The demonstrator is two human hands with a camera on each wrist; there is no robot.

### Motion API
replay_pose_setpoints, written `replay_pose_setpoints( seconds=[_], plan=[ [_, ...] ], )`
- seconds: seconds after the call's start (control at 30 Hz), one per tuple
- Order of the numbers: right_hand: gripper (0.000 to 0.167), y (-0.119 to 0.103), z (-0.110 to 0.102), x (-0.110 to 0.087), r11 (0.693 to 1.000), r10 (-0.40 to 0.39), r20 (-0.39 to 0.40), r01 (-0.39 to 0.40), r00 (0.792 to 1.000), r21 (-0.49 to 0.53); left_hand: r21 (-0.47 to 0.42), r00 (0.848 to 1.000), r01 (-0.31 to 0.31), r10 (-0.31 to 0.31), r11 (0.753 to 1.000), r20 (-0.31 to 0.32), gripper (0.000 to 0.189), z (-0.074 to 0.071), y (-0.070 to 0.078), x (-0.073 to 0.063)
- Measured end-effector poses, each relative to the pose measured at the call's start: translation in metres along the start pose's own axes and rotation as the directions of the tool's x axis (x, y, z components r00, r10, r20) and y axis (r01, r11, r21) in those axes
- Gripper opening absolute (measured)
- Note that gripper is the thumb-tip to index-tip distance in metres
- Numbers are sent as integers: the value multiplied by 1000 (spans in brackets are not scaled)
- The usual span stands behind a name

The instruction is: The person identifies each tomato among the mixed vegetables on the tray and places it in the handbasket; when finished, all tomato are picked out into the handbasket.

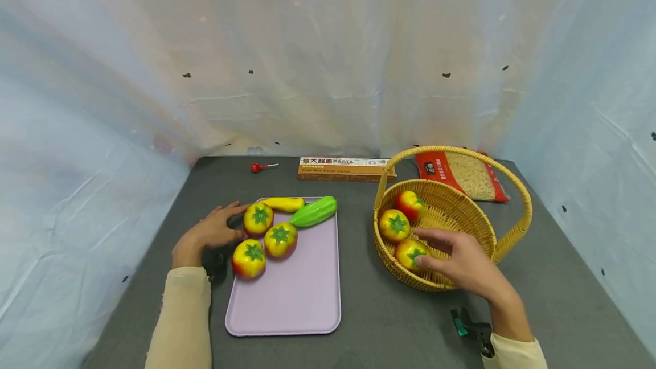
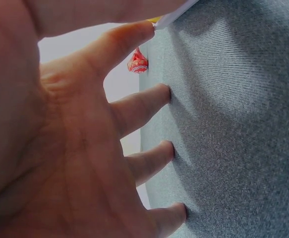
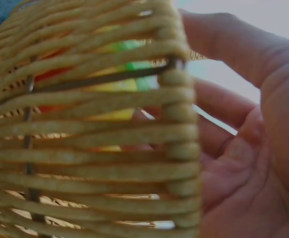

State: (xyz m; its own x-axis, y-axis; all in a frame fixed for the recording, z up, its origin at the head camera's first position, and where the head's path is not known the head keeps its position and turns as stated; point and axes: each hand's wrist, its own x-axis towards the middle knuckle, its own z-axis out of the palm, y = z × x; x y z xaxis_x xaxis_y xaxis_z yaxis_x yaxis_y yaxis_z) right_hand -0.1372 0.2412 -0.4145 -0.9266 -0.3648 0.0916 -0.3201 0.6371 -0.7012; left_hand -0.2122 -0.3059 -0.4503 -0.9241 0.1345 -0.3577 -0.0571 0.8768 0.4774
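My left hand (image 1: 215, 231) rests at the left side of a lilac tray (image 1: 307, 300), fingers spread, several fingertips on the table in the left wrist view. It lies beside red-and-yellow tomatoes with green tops: an upper one (image 1: 258, 218), a lower one (image 1: 249, 259) and one further right (image 1: 281, 240). A yellow pepper-like vegetable (image 1: 284, 204) and a green cucumber-like one (image 1: 314, 212) lie along the tray's far edge. Reaching into a wicker basket (image 1: 385, 252), my right hand (image 1: 463, 258) holds a tomato (image 1: 407, 252) between thumb and fingers; the rim partly hides them in the right wrist view.
Two more red-and-yellow fruits (image 1: 394, 225) sit in the basket, under its tall arched handle (image 1: 456, 151). Behind stand a pasta box (image 1: 343, 169) and a red pasta bag (image 1: 463, 176). A red lollipop (image 1: 256, 168) lies at the far left. Plastic sheeting (image 1: 328, 61) surrounds the table.
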Motion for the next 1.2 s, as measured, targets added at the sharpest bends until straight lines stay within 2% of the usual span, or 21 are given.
replay_pose_setpoints(
  seconds=[0.13,0.23,0.33,0.57,0.8,0.93,1.03,1.2],
  plan=[
    [51,-5,-2,0,1000,0,-48,-1,999,-13,-3,1000,5,-5,1000,0,81,0,0,-1],
    [50,-9,-2,3,999,-38,-82,41,996,30,-6,1000,8,-8,1000,-4,81,-1,-1,-2],
    [48,-15,0,8,989,-91,-83,100,992,109,-8,1000,3,-3,1000,-6,80,-1,-2,-2],
    [54,-41,16,32,944,-216,-10,211,976,255,-9,1000,14,-14,1000,-5,80,0,-3,-3],
    [60,-77,43,61,915,-256,64,220,965,337,-9,1000,13,-13,1000,-7,80,1,-4,-2],
    [60,-93,61,80,879,-308,86,248,947,408,-11,1000,3,-3,1000,-8,80,1,-4,0],
    [59,-100,73,94,853,-340,94,265,936,449,-15,1000,-2,2,1000,-8,80,2,-3,1],
    [61,-105,93,114,843,-364,110,277,925,461,-20,1000,-9,9,1000,-8,79,1,0,1]
  ],
)
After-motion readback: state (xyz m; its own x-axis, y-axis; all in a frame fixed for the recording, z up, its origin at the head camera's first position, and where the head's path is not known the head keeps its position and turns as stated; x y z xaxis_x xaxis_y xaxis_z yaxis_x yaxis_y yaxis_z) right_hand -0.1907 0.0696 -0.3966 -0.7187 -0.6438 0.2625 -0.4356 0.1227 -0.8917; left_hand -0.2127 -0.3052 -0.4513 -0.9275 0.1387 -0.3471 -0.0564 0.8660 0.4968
